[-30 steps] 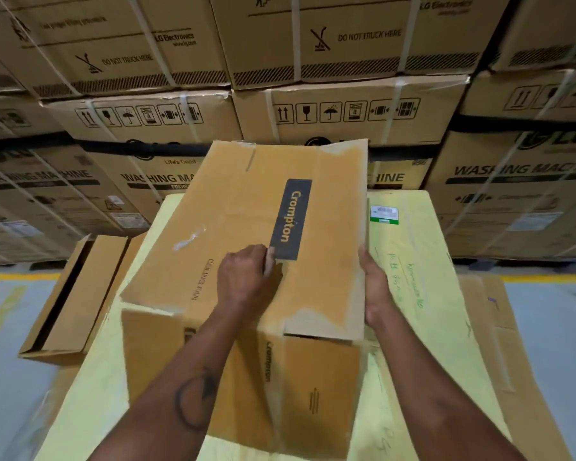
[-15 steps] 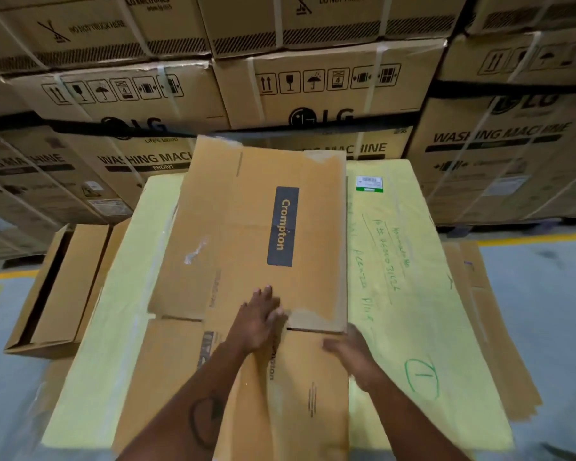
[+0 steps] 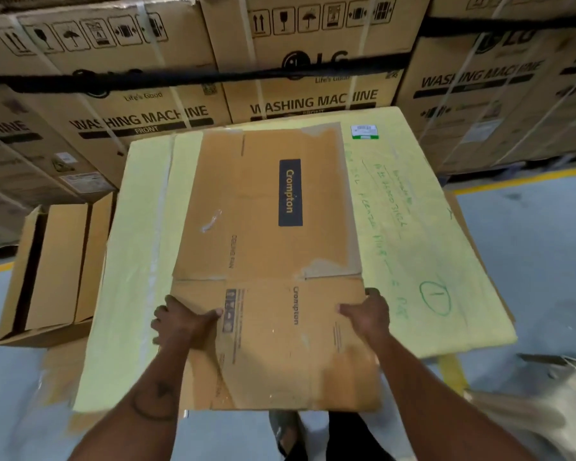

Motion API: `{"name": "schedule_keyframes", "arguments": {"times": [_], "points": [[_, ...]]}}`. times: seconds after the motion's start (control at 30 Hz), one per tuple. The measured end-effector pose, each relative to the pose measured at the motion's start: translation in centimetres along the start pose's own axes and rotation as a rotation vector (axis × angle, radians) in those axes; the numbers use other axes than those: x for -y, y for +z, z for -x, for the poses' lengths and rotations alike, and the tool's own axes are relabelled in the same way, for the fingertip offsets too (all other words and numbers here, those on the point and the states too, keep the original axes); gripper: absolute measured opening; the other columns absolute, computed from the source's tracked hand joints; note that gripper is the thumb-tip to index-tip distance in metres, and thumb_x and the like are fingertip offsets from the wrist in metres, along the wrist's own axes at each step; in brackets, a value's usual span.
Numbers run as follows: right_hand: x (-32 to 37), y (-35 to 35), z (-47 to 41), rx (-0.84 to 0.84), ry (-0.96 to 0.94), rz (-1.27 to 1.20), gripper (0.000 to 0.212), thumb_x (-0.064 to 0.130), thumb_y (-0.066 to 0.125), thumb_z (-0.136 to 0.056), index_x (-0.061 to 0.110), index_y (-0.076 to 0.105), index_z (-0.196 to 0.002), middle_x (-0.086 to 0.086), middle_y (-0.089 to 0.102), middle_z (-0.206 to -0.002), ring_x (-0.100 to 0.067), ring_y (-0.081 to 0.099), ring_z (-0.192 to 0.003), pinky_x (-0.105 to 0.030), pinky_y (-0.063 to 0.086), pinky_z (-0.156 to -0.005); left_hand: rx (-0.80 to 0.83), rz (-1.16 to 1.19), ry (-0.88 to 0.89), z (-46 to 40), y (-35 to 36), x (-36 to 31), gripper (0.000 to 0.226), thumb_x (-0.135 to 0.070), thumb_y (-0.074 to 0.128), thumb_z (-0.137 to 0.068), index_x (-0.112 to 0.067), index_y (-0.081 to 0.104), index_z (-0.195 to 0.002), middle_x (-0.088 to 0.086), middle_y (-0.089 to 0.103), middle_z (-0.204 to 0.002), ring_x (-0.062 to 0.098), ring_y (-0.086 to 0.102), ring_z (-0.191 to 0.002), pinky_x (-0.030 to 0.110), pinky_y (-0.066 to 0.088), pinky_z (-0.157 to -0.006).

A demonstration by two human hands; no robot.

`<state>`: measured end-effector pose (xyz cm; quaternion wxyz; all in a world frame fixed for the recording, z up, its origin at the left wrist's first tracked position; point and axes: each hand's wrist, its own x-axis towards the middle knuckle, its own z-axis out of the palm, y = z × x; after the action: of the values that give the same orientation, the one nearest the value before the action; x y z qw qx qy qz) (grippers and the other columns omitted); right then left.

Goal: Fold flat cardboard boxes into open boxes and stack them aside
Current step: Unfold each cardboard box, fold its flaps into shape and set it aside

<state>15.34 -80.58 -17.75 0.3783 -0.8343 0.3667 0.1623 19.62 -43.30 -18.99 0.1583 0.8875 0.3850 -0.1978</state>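
Note:
A brown Crompton cardboard box (image 3: pixel 263 227) lies flat on a pale yellow-green sheet (image 3: pixel 413 227), its flaps spread toward the far side. My left hand (image 3: pixel 183 322) grips the box's left edge near its front end, thumb on top. My right hand (image 3: pixel 368 311) holds the right edge at the same height, thumb also on top. An opened brown box (image 3: pixel 54 271) stands on the floor at the left, lying on its side with its dark inside showing.
A wall of strapped LG washing machine cartons (image 3: pixel 313 78) rises right behind the sheet. Brown cardboard (image 3: pixel 459 211) sticks out under the sheet at the right. Grey floor with a yellow line (image 3: pixel 519 181) lies on both sides. My shoe (image 3: pixel 285 434) shows below.
The box, held tilted up a second ago, now lies flat on the sheet. My hands slid from its middle to its left and right edges near me.

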Motion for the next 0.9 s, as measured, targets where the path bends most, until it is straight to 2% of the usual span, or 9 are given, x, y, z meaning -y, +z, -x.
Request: {"name": "schedule_keyframes", "arguments": {"times": [0.1, 0.2, 0.27, 0.33, 0.4, 0.5, 0.67, 0.77, 0.9], "points": [[1.2, -1.2, 1.0, -0.031, -0.048, 0.024, 0.070, 0.032, 0.088, -0.078, 0.001, 0.055, -0.132, -0.020, 0.065, -0.128, -0.037, 0.062, -0.120, -0.035, 0.046, -0.088, 0.042, 0.073, 0.000, -1.2, -0.8, 0.9, 0.116, -0.066, 0.095, -0.048, -0.013, 0.044, -0.137, 0.020, 0.052, -0.138, 0.044, 0.049, -0.129, 0.062, 0.044, -0.105], [2.7, -2.0, 2.3, -0.075, -0.168, 0.070, 0.048, 0.020, 0.075, -0.088, 0.005, 0.055, -0.128, -0.016, 0.070, -0.114, -0.037, 0.067, -0.104, -0.033, 0.047, -0.077, 0.068, 0.188, 0.123, -0.7, -2.4, 1.2, 0.100, -0.058, 0.095, -0.058, -0.007, 0.048, -0.131, 0.020, 0.063, -0.129, 0.046, 0.061, -0.117, 0.052, 0.053, -0.091], [3.6, -2.3, 3.3, -0.064, -0.253, 0.156, 0.042, 0.011, 0.062, -0.093, 0.008, 0.050, -0.133, -0.014, 0.068, -0.104, -0.034, 0.065, -0.090, -0.035, 0.049, -0.072, -0.016, 0.130, 0.217, 1.1, -3.2, 0.5, 0.073, -0.051, 0.088, -0.075, -0.005, 0.054, -0.121, 0.021, 0.067, -0.119, 0.044, 0.065, -0.107, 0.045, 0.051, -0.080], [4.4, -2.2, 4.3, -0.082, -0.312, 0.219, 0.040, 0.006, 0.052, -0.094, 0.010, 0.048, -0.134, -0.011, 0.065, -0.095, -0.029, 0.058, -0.078, -0.033, 0.043, -0.066, -0.090, 0.046, 0.319, 3.8, -3.8, -1.1, 0.049, -0.046, 0.076, -0.087, -0.008, 0.060, -0.112, 0.019, 0.070, -0.109, 0.041, 0.066, -0.100, 0.040, 0.048, -0.074], [4.5, -2.3, 4.8, -0.118, -0.341, 0.234, 0.042, 0.006, 0.049, -0.096, 0.010, 0.046, -0.137, -0.014, 0.067, -0.098, -0.031, 0.061, -0.079, -0.033, 0.042, -0.066, -0.109, 0.020, 0.391, 5.9, -3.6, -2.6, 0.036, -0.042, 0.065, -0.095, -0.010, 0.063, -0.109, 0.019, 0.071, -0.108, 0.040, 0.067, -0.099, 0.038, 0.045, -0.072], [3.7, -3.7, 4.3, -0.138, -0.335, 0.215, 0.046, 0.006, 0.049, -0.097, 0.011, 0.045, -0.142, -0.015, 0.069, -0.102, -0.034, 0.067, -0.088, -0.034, 0.046, -0.066, -0.090, 0.054, 0.443, 7.7, -2.7, -4.0, 0.029, -0.043, 0.055, -0.101, -0.014, 0.061, -0.100, 0.017, 0.072, -0.104, 0.039, 0.068, -0.095, 0.037, 0.046, -0.071], [2.9, -7.2, 2.0, -0.150, -0.351, 0.240, 0.048, 0.004, 0.049, -0.094, 0.012, 0.049, -0.142, -0.015, 0.070, -0.106, -0.036, 0.067, -0.092, -0.032, 0.044, -0.068, -0.117, 0.174, 0.434, 11.0, -1.0, -5.6, 0.038, -0.044, 0.048, -0.106, -0.012, 0.059, -0.090, 0.015, 0.070, -0.095, 0.033, 0.059, -0.080, 0.037, 0.041, -0.067], [1.9, -9.7, 0.0, -0.159, -0.386, 0.247, 0.051, 0.003, 0.048, -0.092, 0.013, 0.051, -0.142, -0.014, 0.071, -0.105, -0.036, 0.068, -0.091, -0.033, 0.045, -0.067, -0.159, 0.239, 0.444, 13.9, 0.2, -7.9, 0.041, -0.041, 0.047, -0.107, -0.008, 0.061, -0.088, 0.014, 0.068, -0.087, 0.029, 0.053, -0.074, 0.037, 0.040, -0.065], [-1.7, -15.8, -3.5, -0.154, -0.365, 0.241, 0.053, 0.005, 0.047, -0.094, 0.016, 0.049, -0.146, -0.011, 0.071, -0.100, -0.033, 0.067, -0.083, -0.034, 0.050, -0.064, -0.140, 0.321, 0.441, 19.3, 2.9, -12.1, 0.043, -0.041, 0.046, -0.108, -0.010, 0.060, -0.084, 0.003, 0.061, -0.077, 0.028, 0.056, -0.072, 0.037, 0.042, -0.064]]}}
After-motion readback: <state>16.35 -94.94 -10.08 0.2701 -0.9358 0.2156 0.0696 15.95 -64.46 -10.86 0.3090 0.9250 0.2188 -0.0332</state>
